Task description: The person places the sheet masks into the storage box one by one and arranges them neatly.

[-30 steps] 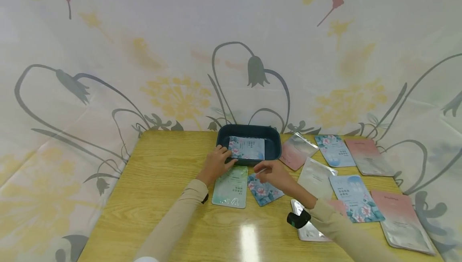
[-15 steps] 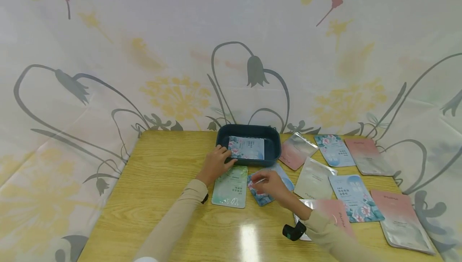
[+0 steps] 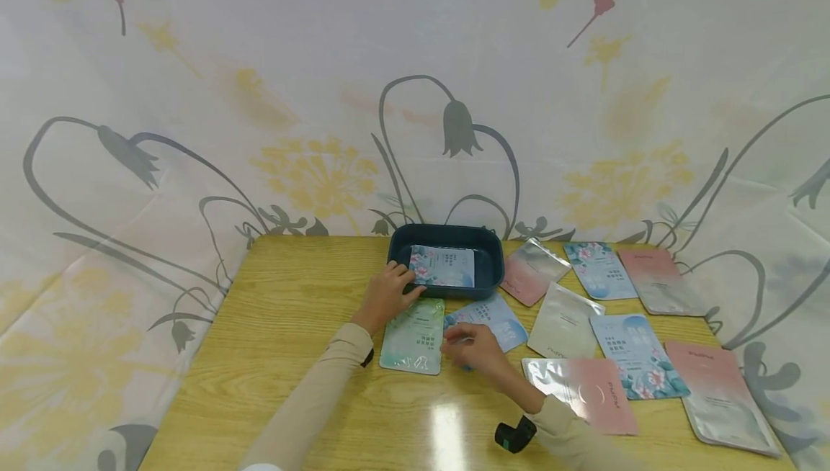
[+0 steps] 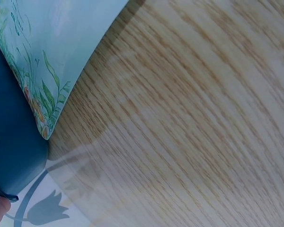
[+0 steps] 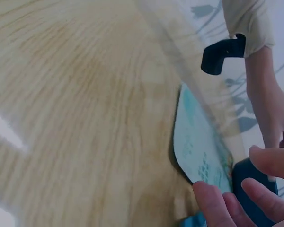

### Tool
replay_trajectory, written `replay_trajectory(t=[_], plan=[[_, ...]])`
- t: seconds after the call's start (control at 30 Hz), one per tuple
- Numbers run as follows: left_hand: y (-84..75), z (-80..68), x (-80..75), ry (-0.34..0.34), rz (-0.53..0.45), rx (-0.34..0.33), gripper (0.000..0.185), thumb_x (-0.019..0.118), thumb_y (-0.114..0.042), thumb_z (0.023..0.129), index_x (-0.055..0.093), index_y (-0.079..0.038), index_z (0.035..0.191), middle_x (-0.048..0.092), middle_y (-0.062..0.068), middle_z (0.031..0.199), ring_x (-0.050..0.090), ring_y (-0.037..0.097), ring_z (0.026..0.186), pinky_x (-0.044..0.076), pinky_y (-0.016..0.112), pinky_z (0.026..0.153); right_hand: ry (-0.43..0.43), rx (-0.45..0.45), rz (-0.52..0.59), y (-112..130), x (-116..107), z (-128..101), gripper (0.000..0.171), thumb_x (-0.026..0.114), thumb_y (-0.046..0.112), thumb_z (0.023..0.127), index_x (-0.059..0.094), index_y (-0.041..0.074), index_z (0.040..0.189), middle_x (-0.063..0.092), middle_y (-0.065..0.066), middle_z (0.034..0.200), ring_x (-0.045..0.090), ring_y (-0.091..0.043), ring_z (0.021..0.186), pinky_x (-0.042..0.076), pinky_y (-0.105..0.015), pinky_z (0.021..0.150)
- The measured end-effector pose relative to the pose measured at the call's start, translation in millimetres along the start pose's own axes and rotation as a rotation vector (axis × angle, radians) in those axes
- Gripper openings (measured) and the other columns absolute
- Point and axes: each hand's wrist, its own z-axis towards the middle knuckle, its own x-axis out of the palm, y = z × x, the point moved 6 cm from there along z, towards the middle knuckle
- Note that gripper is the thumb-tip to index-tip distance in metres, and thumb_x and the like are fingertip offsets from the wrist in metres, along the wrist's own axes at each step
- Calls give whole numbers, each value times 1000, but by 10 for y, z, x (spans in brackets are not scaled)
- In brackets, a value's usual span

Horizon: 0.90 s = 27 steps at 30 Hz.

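The left hand (image 3: 387, 292) rests at the near left corner of the dark blue tray (image 3: 496, 263), fingers curled over its rim and touching the floral packet (image 3: 444, 266) that lies flat inside. The right hand (image 3: 470, 345) sits lower on the wooden counter (image 3: 292, 327), on top of a blue floral packet (image 3: 496, 312) (its near end is hidden under the palm). Whether the fingers pinch the packet or only press on it cannot be told; the right wrist view shows them loosely bent just above the counter. This blue packet lies directly under and just beyond the right hand, its long axis slanting from near left to far right, pointing roughly toward the tray's near edge. The right hand is plainly the nearer one to it. Just left of it, almost touching, lies a mint green packet (image 3: 415, 336), upright lengthwise. Further packets, among them a pink and silver one (image 3: 590, 392), spread over the right side of the counter.
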Motion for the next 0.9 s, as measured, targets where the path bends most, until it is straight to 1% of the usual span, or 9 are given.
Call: replay_trajectory(t=[0.13, 0.27, 0.37, 0.47, 0.63, 0.8, 0.9], plan=[[1, 1, 9, 6, 13, 3, 24, 66, -36, 77, 61, -13, 77, 52, 0, 72, 45, 15, 67, 44, 26, 58, -22, 14, 21, -131, 57, 19, 34, 68, 9, 75, 57, -11, 101, 59, -18, 90, 60, -27, 74, 49, -44, 63], [-3, 2, -6, -11, -9, 10, 23, 67, -34, 76, 63, -11, 77, 51, 0, 71, 45, 16, 66, 44, 27, 57, -55, -25, -9, -289, 98, 78, 32, 71, 8, 72, 60, -8, 97, 60, -16, 84, 60, -18, 67, 50, -38, 58], [-6, 2, -14, -23, -11, 17, 23, 68, -33, 76, 63, -11, 77, 51, 0, 71, 45, 16, 65, 43, 26, 57, -118, -67, -98, -369, 117, 109, 32, 75, 11, 68, 63, -4, 93, 61, -14, 80, 59, -14, 64, 49, -31, 55], [-12, 0, -14, -30, -7, 24, 24, 68, -34, 75, 63, -11, 77, 51, 0, 71, 45, 16, 65, 43, 26, 56, -194, -125, -207, -386, 141, 112, 30, 77, 11, 64, 65, -1, 89, 61, -11, 76, 57, -12, 64, 48, -26, 55], [-14, -1, -22, -44, -10, 28, 23, 68, -33, 75, 62, -10, 77, 51, 1, 71, 45, 17, 65, 44, 26, 55, -312, -230, -346, -345, 225, 102, 28, 80, 6, 58, 65, 1, 82, 56, -9, 74, 50, -12, 63, 44, -25, 57], [-21, 3, -32, -50, -37, 30, 22, 70, -30, 74, 62, -9, 77, 52, 3, 71, 46, 18, 65, 44, 28, 55, -384, -270, -447, -303, 319, 85, 32, 78, -3, 51, 65, 1, 80, 48, -5, 72, 40, -12, 64, 37, -25, 58], [-31, 4, -33, -47, -25, 27, 23, 70, -31, 74, 63, -9, 77, 51, 2, 71, 46, 17, 65, 44, 28, 55, -413, -284, -463, -293, 344, 79, 34, 74, -9, 47, 65, 1, 78, 46, -5, 70, 38, -12, 63, 35, -24, 57]])
